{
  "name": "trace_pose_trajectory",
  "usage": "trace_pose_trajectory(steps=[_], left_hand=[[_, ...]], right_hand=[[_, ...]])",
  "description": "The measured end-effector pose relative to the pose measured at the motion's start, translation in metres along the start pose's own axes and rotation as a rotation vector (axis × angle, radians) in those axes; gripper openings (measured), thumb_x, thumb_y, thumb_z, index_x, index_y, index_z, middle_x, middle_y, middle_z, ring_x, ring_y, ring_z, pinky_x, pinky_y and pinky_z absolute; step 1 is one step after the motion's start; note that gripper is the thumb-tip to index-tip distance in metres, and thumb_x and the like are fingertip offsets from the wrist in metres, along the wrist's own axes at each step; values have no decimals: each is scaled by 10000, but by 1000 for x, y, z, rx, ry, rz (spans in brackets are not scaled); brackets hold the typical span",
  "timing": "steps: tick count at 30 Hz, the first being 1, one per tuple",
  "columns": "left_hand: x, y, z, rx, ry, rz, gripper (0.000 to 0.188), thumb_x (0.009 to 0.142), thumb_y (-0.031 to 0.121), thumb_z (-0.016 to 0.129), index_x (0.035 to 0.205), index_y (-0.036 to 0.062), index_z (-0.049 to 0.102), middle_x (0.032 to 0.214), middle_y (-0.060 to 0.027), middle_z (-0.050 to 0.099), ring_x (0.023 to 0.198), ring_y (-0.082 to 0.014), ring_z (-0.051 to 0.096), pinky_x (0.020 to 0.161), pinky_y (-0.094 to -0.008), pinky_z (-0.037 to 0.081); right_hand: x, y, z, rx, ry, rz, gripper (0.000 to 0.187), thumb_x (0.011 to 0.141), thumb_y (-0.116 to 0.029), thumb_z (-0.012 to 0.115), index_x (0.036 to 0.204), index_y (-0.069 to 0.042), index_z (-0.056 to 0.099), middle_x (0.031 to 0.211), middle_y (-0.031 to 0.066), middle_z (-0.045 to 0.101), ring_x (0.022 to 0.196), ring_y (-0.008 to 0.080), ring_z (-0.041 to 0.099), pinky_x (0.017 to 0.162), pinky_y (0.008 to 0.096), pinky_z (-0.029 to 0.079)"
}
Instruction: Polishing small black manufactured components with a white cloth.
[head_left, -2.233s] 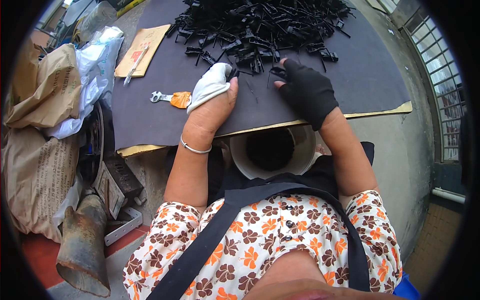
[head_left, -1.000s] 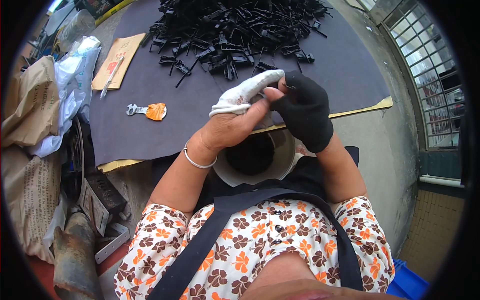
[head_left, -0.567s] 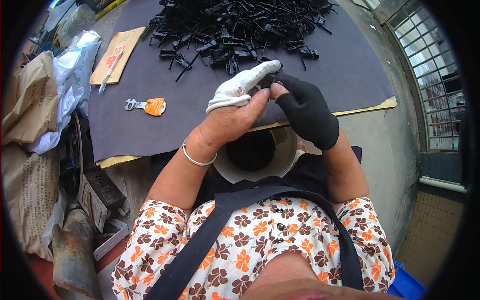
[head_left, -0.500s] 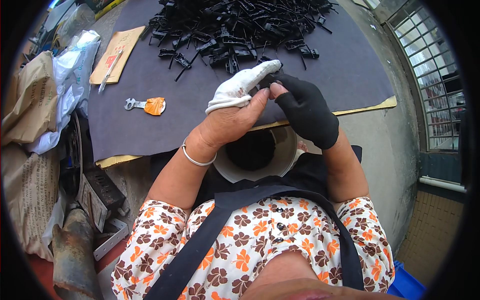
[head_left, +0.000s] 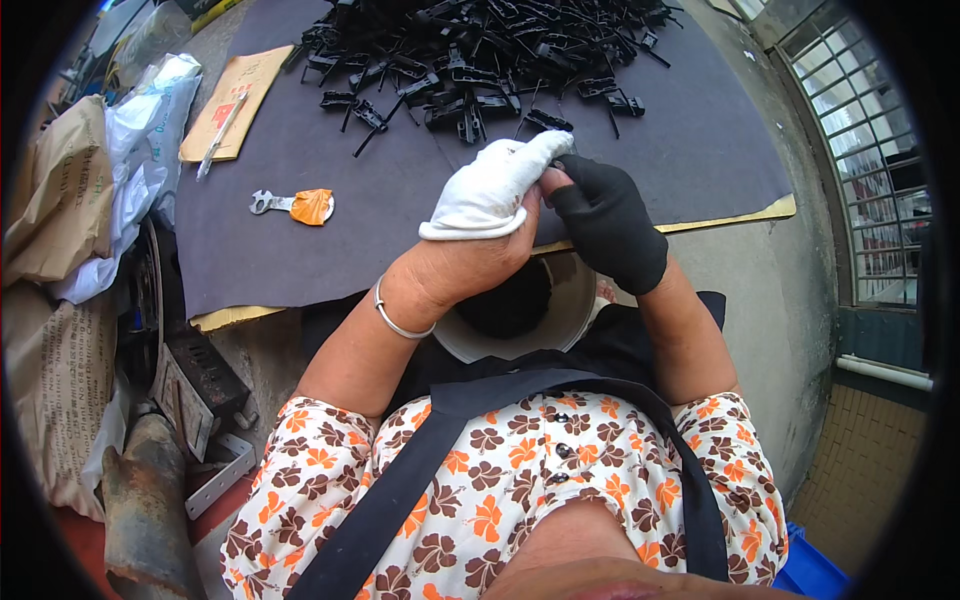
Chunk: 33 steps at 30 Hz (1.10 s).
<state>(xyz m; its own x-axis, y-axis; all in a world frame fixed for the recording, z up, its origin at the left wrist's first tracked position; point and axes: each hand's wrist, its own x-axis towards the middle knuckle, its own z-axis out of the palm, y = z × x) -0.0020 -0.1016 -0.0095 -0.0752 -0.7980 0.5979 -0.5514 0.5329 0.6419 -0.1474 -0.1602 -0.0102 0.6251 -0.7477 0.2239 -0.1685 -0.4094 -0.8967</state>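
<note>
My left hand (head_left: 485, 205), in a white glove with the thumb bare, is closed, its fingers bent over toward the right hand. Pressed up against it is my right hand (head_left: 615, 220), in a black glove with a bare thumb tip, also closed. Their fingers and thumbs meet above the table's near edge, and whatever is pinched between them is hidden. Just beyond the fingertips lies a black plastic part (head_left: 548, 121). A big heap of black plastic parts (head_left: 480, 55) with thin protruding stems covers the far side of the table.
A grey bucket (head_left: 570, 310) with dark contents stands below the table (head_left: 390, 230) edge. To the left on the tabletop lie a wrench (head_left: 275, 204) with orange wrapping and a brown envelope (head_left: 250, 90) bearing a pen (head_left: 222, 135). Paper sacks (head_left: 60, 200) crowd the left side.
My left hand has rolled over, its glove's back now facing up and covering the gap where a dark piece showed between the fingers. The right hand has shifted slightly left.
</note>
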Motion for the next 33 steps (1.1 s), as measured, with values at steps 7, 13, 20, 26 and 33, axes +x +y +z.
trace_pose_trajectory(steps=[7, 13, 20, 26, 33], left_hand=[[-1, 6, -2, 160, -10, 32, 394, 774, -98, 504, 1159, -19, 520, 869, -99, 618, 769, -240, 611, 714, -308, 492], [0, 4, -17, -593, 38, -475, 381, 867, 64, 532, 1240, 11, 469, 952, -62, 591, 799, -96, 535, 691, -233, 459], [-1, 3, -12, -859, 105, -512, 471, 904, 96, 497, 1335, 19, 323, 904, -38, 552, 592, -36, 417, 500, -166, 350], [-4, 2, -18, -625, -40, -493, 379, 896, 89, 445, 1263, -2, 419, 923, -30, 546, 640, -37, 451, 530, -176, 379], [-9, 0, -29, -985, -342, -615, 378, 860, 95, 445, 1229, 13, 432, 943, -37, 542, 761, -66, 479, 654, -206, 430]], right_hand=[[0, -2, 2, 36, -21, 58, 179, 880, -163, 543, 924, -4, 614, 727, 119, 615, 636, 182, 562, 610, 309, 453], [3, -16, -16, -89, -80, 115, 152, 864, -135, 573, 926, -6, 623, 733, 62, 605, 647, 113, 525, 596, 273, 441], [3, 6, -18, 6, -15, -260, 151, 762, -15, 677, 909, -20, 645, 787, 70, 635, 691, 113, 580, 621, 244, 465], [-2, -2, -20, 136, -103, -73, 142, 726, 12, 679, 860, 0, 633, 762, 36, 604, 721, 100, 556, 662, 236, 455], [-2, -6, -14, 13, -77, -69, 111, 744, -25, 675, 751, -15, 564, 698, -14, 512, 664, 62, 471, 606, 212, 414]])
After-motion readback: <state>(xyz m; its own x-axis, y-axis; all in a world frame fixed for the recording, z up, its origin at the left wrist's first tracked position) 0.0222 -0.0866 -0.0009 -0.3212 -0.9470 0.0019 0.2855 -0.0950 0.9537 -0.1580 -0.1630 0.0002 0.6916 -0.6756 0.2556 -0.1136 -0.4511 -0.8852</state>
